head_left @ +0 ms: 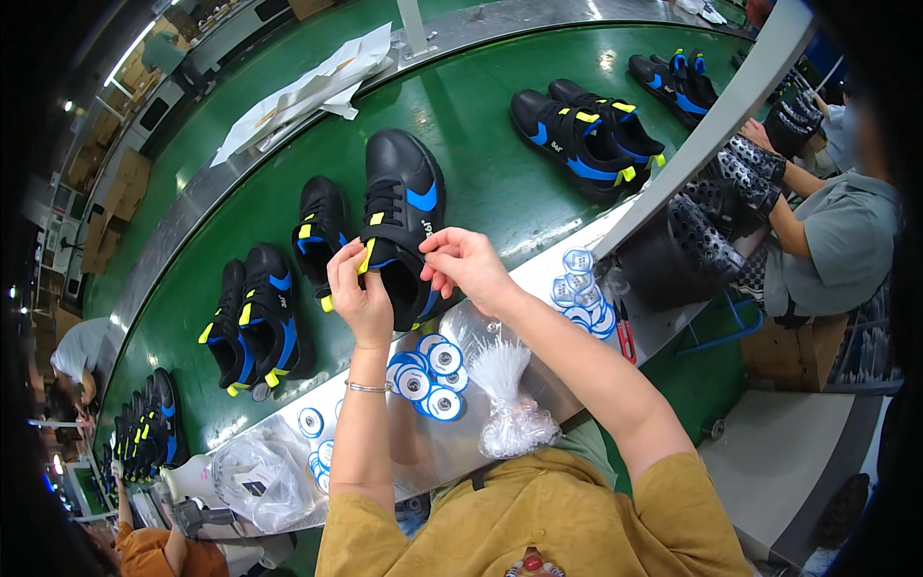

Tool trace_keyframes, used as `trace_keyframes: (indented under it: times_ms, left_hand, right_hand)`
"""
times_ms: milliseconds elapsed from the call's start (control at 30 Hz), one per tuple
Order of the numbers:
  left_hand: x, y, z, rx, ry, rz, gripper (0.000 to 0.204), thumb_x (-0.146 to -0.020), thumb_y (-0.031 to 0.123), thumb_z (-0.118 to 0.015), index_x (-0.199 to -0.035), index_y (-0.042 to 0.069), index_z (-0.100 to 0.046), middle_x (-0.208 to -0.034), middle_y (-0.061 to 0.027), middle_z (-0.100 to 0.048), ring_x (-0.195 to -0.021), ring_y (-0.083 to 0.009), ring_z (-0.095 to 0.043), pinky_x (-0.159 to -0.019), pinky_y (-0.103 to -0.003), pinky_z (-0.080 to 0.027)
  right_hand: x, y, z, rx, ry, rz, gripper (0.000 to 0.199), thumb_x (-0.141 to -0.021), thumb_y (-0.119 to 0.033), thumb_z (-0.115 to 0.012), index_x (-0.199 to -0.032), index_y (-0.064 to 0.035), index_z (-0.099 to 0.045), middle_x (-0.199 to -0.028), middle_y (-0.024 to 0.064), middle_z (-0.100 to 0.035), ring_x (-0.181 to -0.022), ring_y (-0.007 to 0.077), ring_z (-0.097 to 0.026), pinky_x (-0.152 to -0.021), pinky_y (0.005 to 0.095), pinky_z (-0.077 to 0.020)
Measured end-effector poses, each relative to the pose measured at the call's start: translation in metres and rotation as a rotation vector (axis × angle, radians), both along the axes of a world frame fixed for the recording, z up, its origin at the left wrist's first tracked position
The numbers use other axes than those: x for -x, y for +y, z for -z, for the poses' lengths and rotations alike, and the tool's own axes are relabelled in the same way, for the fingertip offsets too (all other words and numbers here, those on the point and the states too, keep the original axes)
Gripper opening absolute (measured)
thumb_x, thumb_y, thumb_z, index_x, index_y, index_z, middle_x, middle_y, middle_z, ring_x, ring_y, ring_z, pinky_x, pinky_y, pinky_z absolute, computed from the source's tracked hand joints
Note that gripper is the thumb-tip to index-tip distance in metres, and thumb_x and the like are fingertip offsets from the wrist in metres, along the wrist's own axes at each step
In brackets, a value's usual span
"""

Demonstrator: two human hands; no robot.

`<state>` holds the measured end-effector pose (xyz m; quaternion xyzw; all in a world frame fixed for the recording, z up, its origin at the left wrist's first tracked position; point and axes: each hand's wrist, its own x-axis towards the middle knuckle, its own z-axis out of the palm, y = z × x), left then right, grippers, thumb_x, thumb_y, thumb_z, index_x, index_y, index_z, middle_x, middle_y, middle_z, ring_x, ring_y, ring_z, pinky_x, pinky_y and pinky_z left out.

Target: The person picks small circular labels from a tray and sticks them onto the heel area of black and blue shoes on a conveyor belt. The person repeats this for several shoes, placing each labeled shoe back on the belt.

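In front of me a black sneaker (404,178) with blue and yellow trim stands on the green surface, toe pointing away. My left hand (361,298) is closed at its opening, thumb and fingers pinching the yellow tongue tab (366,256). Beside the strap, at the right of the opening, my right hand (469,269) is closed in a pinch; whatever lies between those fingertips is too small to make out. A matching sneaker (320,216) sits just left, partly behind my left hand. Below lie round blue-and-white tags (430,377) and a bundle of clear plastic tag fasteners (505,385).
More sneaker pairs stand left (260,313) and right (586,139) on the green conveyor. Other tags (582,293) and red-handled snips (625,332) lie right on the metal ledge, a plastic bag (260,481) left. A grey post (711,120) rises near a seated co-worker (832,240).
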<state>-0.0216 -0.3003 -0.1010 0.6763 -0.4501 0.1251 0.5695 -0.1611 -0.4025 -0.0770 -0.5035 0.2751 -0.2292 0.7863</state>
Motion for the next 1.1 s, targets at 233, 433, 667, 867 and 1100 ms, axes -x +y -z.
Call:
trace_keyframes:
  times_ms: [233,433,667,867,1100]
  left_hand:
    - [-0.007,-0.009,-0.006,-0.037,-0.089,-0.016,0.017,-0.085,-0.011,-0.059,-0.097,-0.001,-0.062,-0.110,-0.0105,-0.063,-0.093,-0.0194,-0.064,-0.073,-0.026,-0.051]
    - [-0.041,-0.017,-0.022,-0.079,-0.197,-0.003,0.021,-0.076,-0.014,-0.055,-0.094,-0.004,-0.058,-0.102,-0.0167,-0.062,-0.095,-0.0345,-0.062,-0.083,-0.039,-0.051]
    - [-0.069,-0.036,-0.016,-0.264,-0.091,-0.002,0.027,-0.081,-0.001,-0.065,-0.107,-0.001,-0.061,-0.108,-0.0183,-0.063,-0.100,-0.0360,-0.061,-0.088,-0.039,-0.049]
    - [-0.043,0.016,-0.041,-0.101,0.035,-0.130,0.031,-0.086,0.002,-0.066,-0.116,-0.002,-0.061,-0.111,-0.0180,-0.065,-0.102,-0.0311,-0.064,-0.087,-0.036,-0.052]
    - [0.013,0.098,-0.036,-0.065,0.256,-0.131,0.024,-0.092,0.002,-0.063,-0.115,-0.003,-0.061,-0.108,-0.0134,-0.065,-0.098,-0.0200,-0.065,-0.086,-0.030,-0.052]
  right_hand:
    - [0.017,-0.004,-0.020,0.136,0.279,-0.065,0.009,-0.089,-0.005,-0.060,-0.097,-0.0010,-0.063,-0.073,0.0055,-0.064,-0.055,0.0055,-0.053,-0.046,0.0186,-0.0403]
    - [0.111,0.039,-0.109,0.336,-0.485,-0.145,0.010,-0.088,0.000,-0.056,-0.084,0.0028,-0.064,-0.071,0.0123,-0.061,-0.060,0.0201,-0.055,-0.052,0.0300,-0.0426]
    - [0.156,0.087,-0.175,0.398,-0.899,-0.604,0.012,-0.091,-0.016,-0.066,-0.097,-0.0131,-0.076,-0.088,0.0176,-0.063,-0.064,0.0213,-0.059,-0.050,0.0309,-0.0414]
    - [0.143,0.100,-0.181,0.329,-0.982,-0.790,0.011,-0.092,-0.016,-0.065,-0.096,-0.0110,-0.074,-0.087,0.0155,-0.061,-0.064,0.0239,-0.058,-0.052,0.0317,-0.0423]
    - [0.141,0.124,-0.173,0.112,-1.017,-0.791,0.015,-0.093,-0.015,-0.063,-0.099,-0.0051,-0.072,-0.092,0.0177,-0.061,-0.065,0.0256,-0.059,-0.052,0.0341,-0.0437]
